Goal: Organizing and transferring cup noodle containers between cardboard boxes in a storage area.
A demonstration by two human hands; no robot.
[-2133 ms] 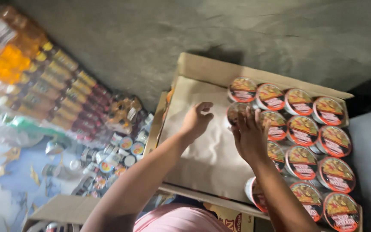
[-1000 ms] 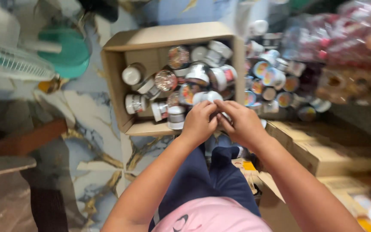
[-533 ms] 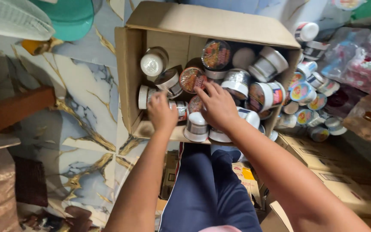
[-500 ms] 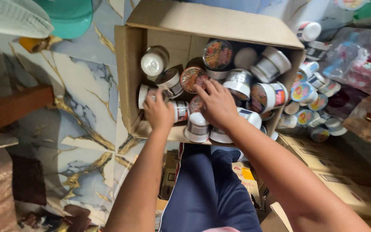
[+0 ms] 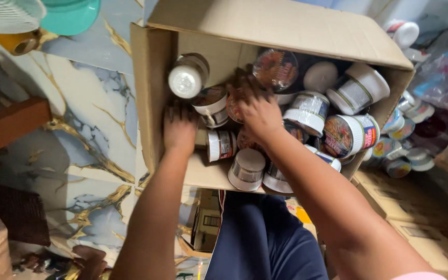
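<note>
Both your hands have pushed deeper into the cardboard box point(image 5: 156, 93). Your left hand point(image 5: 180, 129) lies flat, open, beside the noodle cups point(image 5: 213, 106); right hand point(image 5: 257, 111) covers one, grip unclear. They look light and crushable, so take them by the rim.

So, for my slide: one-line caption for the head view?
Both hands, left hand and right hand, reach among cup containers jumbled in a cardboard box.
</note>
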